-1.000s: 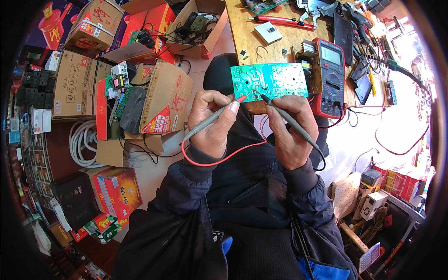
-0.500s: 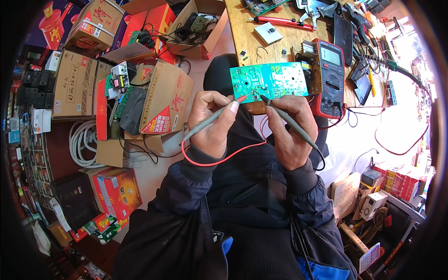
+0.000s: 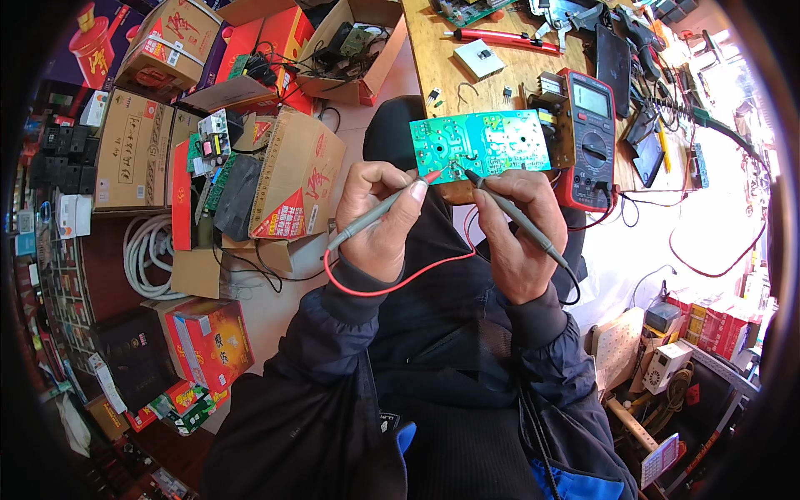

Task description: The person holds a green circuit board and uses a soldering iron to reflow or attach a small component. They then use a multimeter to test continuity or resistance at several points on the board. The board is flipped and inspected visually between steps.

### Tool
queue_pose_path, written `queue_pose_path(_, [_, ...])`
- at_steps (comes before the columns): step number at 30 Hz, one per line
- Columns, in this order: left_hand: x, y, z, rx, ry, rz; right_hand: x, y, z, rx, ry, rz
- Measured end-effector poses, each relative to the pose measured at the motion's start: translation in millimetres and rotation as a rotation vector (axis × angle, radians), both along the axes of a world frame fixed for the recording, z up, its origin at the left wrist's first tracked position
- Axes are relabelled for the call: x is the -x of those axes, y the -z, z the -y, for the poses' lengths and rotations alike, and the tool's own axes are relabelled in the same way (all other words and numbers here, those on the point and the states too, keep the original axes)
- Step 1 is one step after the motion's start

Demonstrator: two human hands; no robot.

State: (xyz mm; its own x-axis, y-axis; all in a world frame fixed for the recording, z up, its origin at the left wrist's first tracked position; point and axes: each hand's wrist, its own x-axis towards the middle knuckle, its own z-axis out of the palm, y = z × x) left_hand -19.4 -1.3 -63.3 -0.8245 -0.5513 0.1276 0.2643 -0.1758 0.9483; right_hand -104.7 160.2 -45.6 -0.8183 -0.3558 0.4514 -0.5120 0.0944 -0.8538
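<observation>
A green circuit board (image 3: pixel 505 142) lies at the near edge of the wooden table, its soldered side facing up. My left hand (image 3: pixel 379 218) is closed round a grey probe with a red tip (image 3: pixel 372 218), which points at the board's lower left part. In my right hand (image 3: pixel 525 233) is a second grey probe with a black tip (image 3: pixel 518 215), pinched between thumb and fingers. Both tips meet the board close together near its lower edge; whether they touch solder points is too small to tell. A red and grey multimeter (image 3: pixel 590 137) lies just right of the board, with leads plugged in.
On the wooden table (image 3: pixel 433 62) are a red pen-like tool (image 3: pixel 508 40), a small white block (image 3: pixel 479 58), loose components and pliers (image 3: pixel 571 21). Cardboard boxes (image 3: pixel 298 171) with electronics stand at the left, beside a coiled white cable (image 3: pixel 148 258). The red lead (image 3: pixel 400 287) loops below my hands.
Almost nothing differs. The board's left edge has shifted very slightly, while both hands keep their probes in the same place.
</observation>
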Motion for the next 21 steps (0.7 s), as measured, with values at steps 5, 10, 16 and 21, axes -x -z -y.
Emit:
queue_pose_path(5, [0.0, 0.0, -0.4, 0.005, -0.007, 0.004, -1.3, 1.6, 0.1, 0.015, 0.013, 0.019])
queue_pose_path(10, [0.3, -0.2, -0.6, 0.015, -0.013, 0.008, -2.4, 3.1, -0.7, 0.043, 0.027, 0.055])
queue_pose_path(16, [-0.7, -0.3, 0.3, 0.017, -0.006, 0.005, 1.3, 3.3, -1.4, 0.016, 0.001, -0.019])
queue_pose_path(21, [-0.5, 0.8, -0.9, -0.006, 0.024, -0.033, 0.8, 2.6, -1.7, 0.007, -0.002, -0.006])
